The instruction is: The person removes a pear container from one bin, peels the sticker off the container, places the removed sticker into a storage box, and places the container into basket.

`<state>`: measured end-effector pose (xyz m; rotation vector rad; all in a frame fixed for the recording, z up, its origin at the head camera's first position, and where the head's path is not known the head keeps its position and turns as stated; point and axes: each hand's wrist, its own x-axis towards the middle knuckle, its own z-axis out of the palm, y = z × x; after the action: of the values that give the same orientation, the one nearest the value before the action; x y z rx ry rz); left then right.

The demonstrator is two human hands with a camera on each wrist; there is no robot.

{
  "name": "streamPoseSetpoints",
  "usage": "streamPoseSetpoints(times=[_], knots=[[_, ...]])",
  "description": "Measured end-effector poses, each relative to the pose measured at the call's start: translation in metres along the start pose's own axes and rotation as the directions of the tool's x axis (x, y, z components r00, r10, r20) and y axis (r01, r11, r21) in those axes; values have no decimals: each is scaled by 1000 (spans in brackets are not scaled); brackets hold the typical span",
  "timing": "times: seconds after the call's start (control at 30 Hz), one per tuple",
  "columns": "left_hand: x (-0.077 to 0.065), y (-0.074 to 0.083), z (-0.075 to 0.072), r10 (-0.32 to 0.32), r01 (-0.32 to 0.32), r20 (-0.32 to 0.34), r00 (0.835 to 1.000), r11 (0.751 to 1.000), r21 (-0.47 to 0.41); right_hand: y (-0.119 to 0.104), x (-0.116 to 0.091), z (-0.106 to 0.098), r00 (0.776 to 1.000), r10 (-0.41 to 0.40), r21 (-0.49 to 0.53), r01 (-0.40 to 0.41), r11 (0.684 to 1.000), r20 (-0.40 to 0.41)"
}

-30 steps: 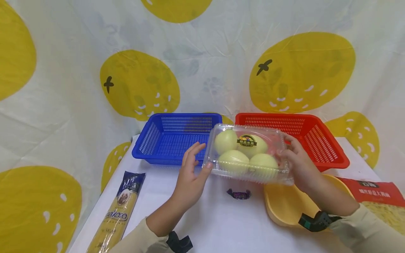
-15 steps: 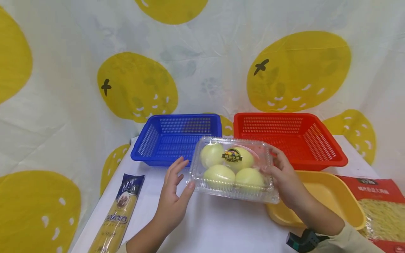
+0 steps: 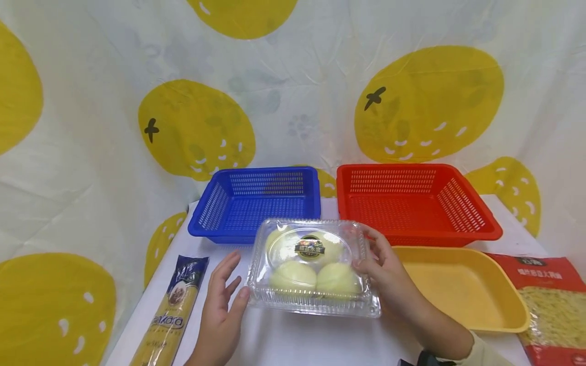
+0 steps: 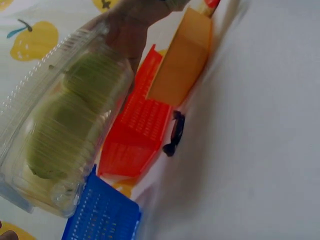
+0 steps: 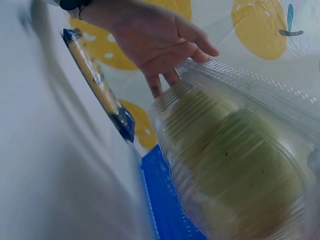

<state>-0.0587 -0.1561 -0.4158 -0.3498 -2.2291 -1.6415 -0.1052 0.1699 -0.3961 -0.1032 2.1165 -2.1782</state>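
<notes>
A clear plastic clamshell box (image 3: 316, 302) of pale green round fruit (image 3: 293, 277) is held above the white table, with a dark label on its lid. My right hand (image 3: 389, 277) grips its right end, thumb on top. At the left end, my left hand (image 3: 220, 310) has its fingers spread, and the thumb tip is at the box's front corner. In the right wrist view, the left hand (image 5: 155, 40) touches the box edge with extended fingers. A dark wrapped candy (image 4: 176, 134) lies on the table in the left wrist view; the box hides it in the head view.
Behind the box stand a blue basket (image 3: 256, 236) and a red basket (image 3: 412, 238). A yellow tray (image 3: 458, 290) sits at the right, beside a red pasta bag (image 3: 549, 305). A long spaghetti pack (image 3: 169, 315) lies at the left. A fruit-patterned curtain (image 3: 297, 101) hangs behind.
Both hands and the box have moved left and closer to me, away from the red basket. The candy, visible one second ago, is now behind the box in the head view.
</notes>
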Motion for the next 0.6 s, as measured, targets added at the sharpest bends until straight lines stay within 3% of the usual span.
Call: streamPoseSetpoints(times=[0.23,0.4,0.6], knots=[[-11,-6,-12,-17,19,-80,997,999,28,8,0,23,999,39,38,-39,999,-5],[-18,-14,-17,-31,32,-142,989,999,2,19,-1,45,997,71,69,-69,995,-25],[-25,-20,-22,-114,119,-185,976,993,15,36,-1,62,995,99,95,-96,991,-32]])
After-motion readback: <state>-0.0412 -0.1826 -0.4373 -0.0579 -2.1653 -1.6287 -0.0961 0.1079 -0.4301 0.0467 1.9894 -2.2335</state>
